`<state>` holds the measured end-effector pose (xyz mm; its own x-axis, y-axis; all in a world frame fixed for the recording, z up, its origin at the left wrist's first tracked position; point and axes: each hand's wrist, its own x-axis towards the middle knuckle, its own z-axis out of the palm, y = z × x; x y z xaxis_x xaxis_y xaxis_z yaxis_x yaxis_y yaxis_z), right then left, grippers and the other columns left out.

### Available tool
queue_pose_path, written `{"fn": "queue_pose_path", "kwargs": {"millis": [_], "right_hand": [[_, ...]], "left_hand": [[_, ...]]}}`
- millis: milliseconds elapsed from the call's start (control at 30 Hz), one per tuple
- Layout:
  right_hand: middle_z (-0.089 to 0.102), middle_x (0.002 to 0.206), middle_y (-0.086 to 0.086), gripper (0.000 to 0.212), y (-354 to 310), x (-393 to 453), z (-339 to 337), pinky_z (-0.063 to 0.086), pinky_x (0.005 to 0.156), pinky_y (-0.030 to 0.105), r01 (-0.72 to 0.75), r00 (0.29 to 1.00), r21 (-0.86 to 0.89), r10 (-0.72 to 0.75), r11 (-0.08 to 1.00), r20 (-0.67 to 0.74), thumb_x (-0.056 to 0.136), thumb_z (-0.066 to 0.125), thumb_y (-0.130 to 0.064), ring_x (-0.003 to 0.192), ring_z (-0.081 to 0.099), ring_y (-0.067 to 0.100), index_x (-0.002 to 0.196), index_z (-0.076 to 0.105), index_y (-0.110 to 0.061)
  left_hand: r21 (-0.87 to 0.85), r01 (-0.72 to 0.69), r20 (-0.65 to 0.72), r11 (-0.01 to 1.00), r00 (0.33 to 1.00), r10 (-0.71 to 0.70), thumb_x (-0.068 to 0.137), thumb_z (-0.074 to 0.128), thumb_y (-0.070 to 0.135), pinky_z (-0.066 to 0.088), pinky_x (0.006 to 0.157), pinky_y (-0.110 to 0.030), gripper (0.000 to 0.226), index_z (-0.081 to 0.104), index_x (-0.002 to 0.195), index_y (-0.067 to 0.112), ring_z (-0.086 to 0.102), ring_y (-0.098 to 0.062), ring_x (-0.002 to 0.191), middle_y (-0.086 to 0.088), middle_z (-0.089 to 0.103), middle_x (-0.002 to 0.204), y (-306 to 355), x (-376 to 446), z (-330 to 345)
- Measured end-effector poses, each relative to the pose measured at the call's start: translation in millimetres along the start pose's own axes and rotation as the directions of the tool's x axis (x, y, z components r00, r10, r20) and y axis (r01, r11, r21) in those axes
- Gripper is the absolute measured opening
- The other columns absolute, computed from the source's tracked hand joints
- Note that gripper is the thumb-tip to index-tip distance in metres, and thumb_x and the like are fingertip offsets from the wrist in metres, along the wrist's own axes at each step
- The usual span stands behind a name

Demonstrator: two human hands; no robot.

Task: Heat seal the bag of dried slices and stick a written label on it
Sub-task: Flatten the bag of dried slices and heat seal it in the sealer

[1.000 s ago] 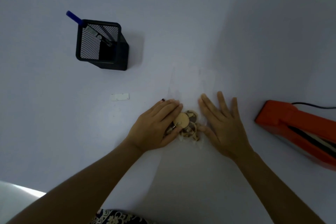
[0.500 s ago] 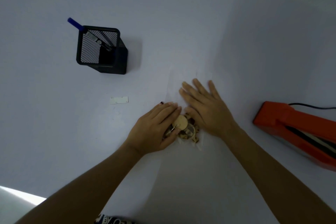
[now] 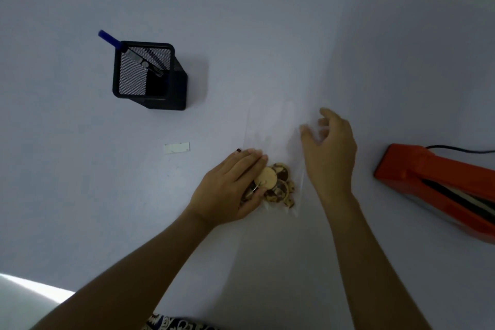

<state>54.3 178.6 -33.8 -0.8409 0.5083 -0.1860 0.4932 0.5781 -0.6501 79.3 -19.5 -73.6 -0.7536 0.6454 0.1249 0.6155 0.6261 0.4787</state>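
I am looking down on a pale bench (image 3: 80, 195) that is filling nearly the whole view. The largest thing on it is the orange heat sealer (image 3: 439, 190), lying at the right edge with its cord trailing off to the right. Next in size is the black mesh pen holder (image 3: 144, 72), standing far left with a blue pen (image 3: 108, 37) poking out.

The clear bag (image 3: 270, 126) is lying flat in the middle, its long axis running away from me; the dried slices (image 3: 278, 185) are bunched at the near end, and the empty, open end is stretching toward the far side (its edges are faint against the bench, so I am judging the outline loosely).

My left hand (image 3: 230, 187) is resting flat, fingers together, pressing on the slices at the bag's near left. My right hand (image 3: 329, 153) is hovering open and loosely curled just beside the bag's right edge, holding nothing, though it is blurred.

The sealer is lying to the right of the bag, so the right hand is the nearer one, and I judge the bag's far mouth will need swinging rightward to meet it.

The small white label (image 3: 176, 148) is lying left of the bag, near the left hand.
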Motion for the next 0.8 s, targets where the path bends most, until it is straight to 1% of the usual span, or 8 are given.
{"fn": "queue_pose_path", "kwargs": {"millis": [67,233,367,433,500,600,733,800], "right_hand": [[0.054,0.116,0.000,0.049,-8,-17,3,0.049,0.083,0.026,-0.113,0.993,0.031,0.113,0.993,0.021,0.088,0.065,-0.033,0.096,0.057,0.013,0.132,0.050,-0.018],[0.054,0.110,-0.002,0.057,-11,-30,10,0.037,0.071,0.011,-0.220,0.976,0.111,0.219,0.969,0.021,0.083,0.070,-0.033,0.088,0.054,0.008,0.134,0.048,-0.019],[0.064,0.092,-0.005,0.044,-10,-21,10,0.041,0.060,0.003,-0.295,0.956,0.168,0.291,0.941,0.049,0.083,0.073,-0.029,0.075,0.057,0.000,0.121,0.054,-0.019],[0.065,0.084,-0.008,0.025,-10,-19,12,0.045,0.062,0.005,-0.284,0.959,0.147,0.279,0.948,0.054,0.083,0.071,-0.026,0.069,0.056,-0.004,0.105,0.064,-0.016],[0.066,0.078,-0.011,0.011,-9,-19,12,0.049,0.067,0.015,-0.266,0.964,0.153,0.257,0.952,0.073,0.085,0.069,-0.025,0.068,0.057,-0.005,0.092,0.071,-0.017],[0.067,0.075,-0.014,0.009,-6,-21,7,0.045,0.067,0.012,-0.235,0.966,0.193,0.207,0.953,0.153,0.085,0.069,-0.026,0.069,0.058,-0.003,0.085,0.074,-0.018],[0.073,0.081,-0.011,0.007,-1,-30,-7,0.051,0.074,0.015,-0.274,0.951,0.316,0.206,0.908,0.233,0.083,0.072,-0.026,0.079,0.066,0.001,0.085,0.075,-0.020],[0.072,0.079,-0.014,0.003,-2,-37,-17,0.049,0.072,0.008,-0.305,0.938,0.377,0.207,0.875,0.278,0.082,0.073,-0.023,0.074,0.064,-0.008,0.080,0.074,-0.025]], "left_hand": [[0.008,0.002,0.012,1.000,1.000,-0.002,0.091,0.056,0.037,0.040,0.108,-0.034,0.052,0.055,0.130,0.004,0.053,-0.023,0.123,-0.012,0.059,0.130,0,0,0],[0.017,-0.004,0.017,1.000,1.000,0.003,0.091,0.056,0.038,0.040,0.108,-0.034,0.053,0.054,0.132,0.004,0.051,-0.024,0.125,-0.013,0.058,0.131,-1,-1,1],[0.008,-0.017,-0.016,1.000,1.000,0.017,0.091,0.055,0.037,0.041,0.107,-0.035,0.051,0.055,0.130,0.003,0.051,-0.024,0.124,-0.013,0.058,0.130,-1,-1,1],[-0.002,-0.022,-0.017,1.000,1.000,0.022,0.091,0.055,0.037,0.044,0.104,-0.036,0.052,0.055,0.130,0.003,0.051,-0.025,0.123,-0.014,0.057,0.131,-2,-1,2],[-0.014,-0.030,-0.027,0.999,0.999,0.030,0.090,0.056,0.036,0.044,0.103,-0.037,0.052,0.055,0.129,0.002,0.052,-0.026,0.122,-0.015,0.058,0.130,-2,-1,3],[-0.029,-0.043,-0.062,0.999,0.997,0.041,0.091,0.056,0.035,0.043,0.104,-0.037,0.051,0.056,0.128,0.000,0.051,-0.028,0.123,-0.016,0.056,0.132,-3,-1,4],[-0.043,-0.031,-0.101,0.999,0.995,0.027,0.088,0.058,0.040,0.024,0.117,-0.033,0.064,0.044,0.138,0.002,0.031,-0.031,0.138,-0.022,0.031,0.149,-1,0,-3],[-0.150,0.098,-0.098,0.984,0.989,-0.114,0.086,0.062,0.042,0.026,0.115,-0.033,0.076,0.030,0.145,0.005,0.019,-0.025,0.144,-0.018,0.019,0.155,2,-3,-12]]}}
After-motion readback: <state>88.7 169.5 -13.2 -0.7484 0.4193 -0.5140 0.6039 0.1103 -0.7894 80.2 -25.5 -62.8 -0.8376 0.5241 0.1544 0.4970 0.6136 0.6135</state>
